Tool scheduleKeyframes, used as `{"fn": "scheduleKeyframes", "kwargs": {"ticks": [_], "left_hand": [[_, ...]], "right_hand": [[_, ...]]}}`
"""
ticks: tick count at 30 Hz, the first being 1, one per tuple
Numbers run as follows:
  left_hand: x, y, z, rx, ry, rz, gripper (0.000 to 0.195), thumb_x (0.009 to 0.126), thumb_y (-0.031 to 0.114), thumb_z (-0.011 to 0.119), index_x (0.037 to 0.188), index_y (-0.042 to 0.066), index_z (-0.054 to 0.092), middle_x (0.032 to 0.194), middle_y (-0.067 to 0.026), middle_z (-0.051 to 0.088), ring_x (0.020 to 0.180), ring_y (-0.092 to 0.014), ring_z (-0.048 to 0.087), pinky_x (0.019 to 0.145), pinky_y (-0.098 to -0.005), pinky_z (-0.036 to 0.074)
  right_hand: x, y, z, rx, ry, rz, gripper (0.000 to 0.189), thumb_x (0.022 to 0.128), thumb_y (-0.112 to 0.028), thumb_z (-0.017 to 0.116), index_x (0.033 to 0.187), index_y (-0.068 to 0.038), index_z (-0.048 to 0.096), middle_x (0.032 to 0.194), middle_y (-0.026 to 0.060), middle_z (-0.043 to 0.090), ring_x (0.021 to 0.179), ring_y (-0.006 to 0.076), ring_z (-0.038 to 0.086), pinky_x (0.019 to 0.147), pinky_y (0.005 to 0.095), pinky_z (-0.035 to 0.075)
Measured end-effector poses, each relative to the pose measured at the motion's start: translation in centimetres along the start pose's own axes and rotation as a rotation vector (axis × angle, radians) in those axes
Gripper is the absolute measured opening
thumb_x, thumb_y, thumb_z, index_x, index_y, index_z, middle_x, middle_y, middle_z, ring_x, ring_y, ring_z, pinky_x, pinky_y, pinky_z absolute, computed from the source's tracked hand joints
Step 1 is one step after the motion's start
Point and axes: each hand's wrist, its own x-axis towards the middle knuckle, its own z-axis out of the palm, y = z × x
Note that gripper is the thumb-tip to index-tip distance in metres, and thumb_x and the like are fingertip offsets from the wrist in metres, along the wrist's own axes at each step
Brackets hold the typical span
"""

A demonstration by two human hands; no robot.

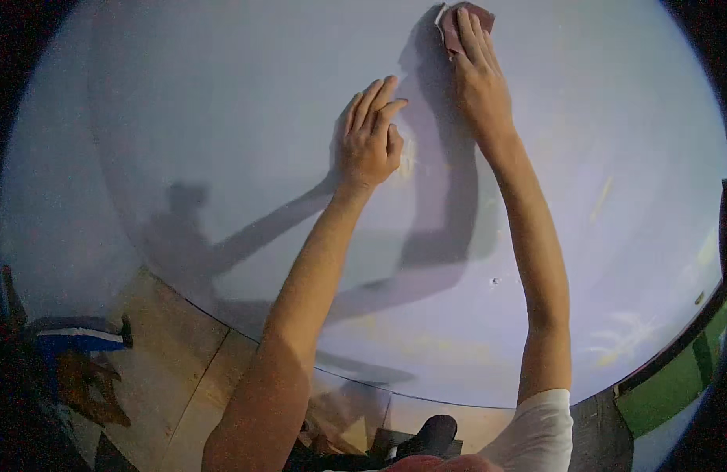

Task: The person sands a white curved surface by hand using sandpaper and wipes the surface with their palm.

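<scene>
A pale, bluish-white wall (269,135) fills most of the head view. High on it, my right hand (484,79) presses a piece of reddish-brown sandpaper (451,36) flat with its fingers; one pale edge of the sheet curls up on the left. Lower and to the left, my left hand (369,138) rests against the wall, empty, its fingers somewhat spread and thumb tucked near the palm. Just right of that thumb is a light yellowish patch (407,158). Shadows of both arms fall across the surface.
Tan floor tiles (186,348) meet the wall's lower edge. A blue item (83,340) with a brown object (92,389) lies at lower left. A green panel (664,377) stands at lower right. My dark shoe (434,433) shows below. The wall bears a small damaged spot (495,281).
</scene>
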Motion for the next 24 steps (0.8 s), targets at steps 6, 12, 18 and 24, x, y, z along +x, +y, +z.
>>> {"fn": "scheduleKeyframes", "kwargs": {"ticks": [6,12,18,24], "left_hand": [[-0.3,-0.2,0.7,-0.003,-0.003,-0.008,0.045,0.088,0.004,0.054,0.133,0.008,0.052,0.158,-0.0162,0.045,0.146,-0.037,0.042,0.12,-0.0536,0.032],[-0.5,0.0,0.8,-0.008,-0.01,-0.01,0.045,0.088,0.003,0.054,0.132,0.009,0.053,0.158,-0.0161,0.045,0.145,-0.036,0.042,0.12,-0.0534,0.032],[-1.0,-0.4,1.0,0.01,-0.014,0.005,0.044,0.088,0.003,0.054,0.132,0.008,0.053,0.159,-0.0164,0.043,0.146,-0.036,0.04,0.12,-0.0546,0.032],[-0.6,0.2,1.2,-0.015,-0.005,0.005,0.045,0.086,0.003,0.055,0.131,0.007,0.056,0.157,-0.0165,0.045,0.145,-0.037,0.043,0.12,-0.0541,0.032]], "right_hand": [[3.8,-0.7,-2.3,0.163,-0.042,0.115,0.056,0.096,-0.002,0.049,0.151,0.007,0.04,0.158,0.0301,0.036,0.148,0.045,0.036,0.124,0.0494,0.031],[0.5,-0.2,-1.5,-0.072,-0.121,-0.114,0.053,0.094,-0.006,0.053,0.145,0.009,0.047,0.158,0.0268,0.039,0.147,0.0414,0.039,0.123,0.048,0.034],[0.6,0.8,-1.5,-0.031,-0.037,-0.188,0.035,0.093,-0.01,0.058,0.12,0.011,0.064,0.155,0.0263,0.045,0.146,0.0411,0.042,0.122,0.0485,0.037],[-2.8,1.0,-1.1,0.001,-0.039,-0.091,0.052,0.088,-0.008,0.059,0.14,-0.002,0.057,0.16,0.0183,0.04,0.148,0.0342,0.041,0.121,0.0463,0.039]]}}
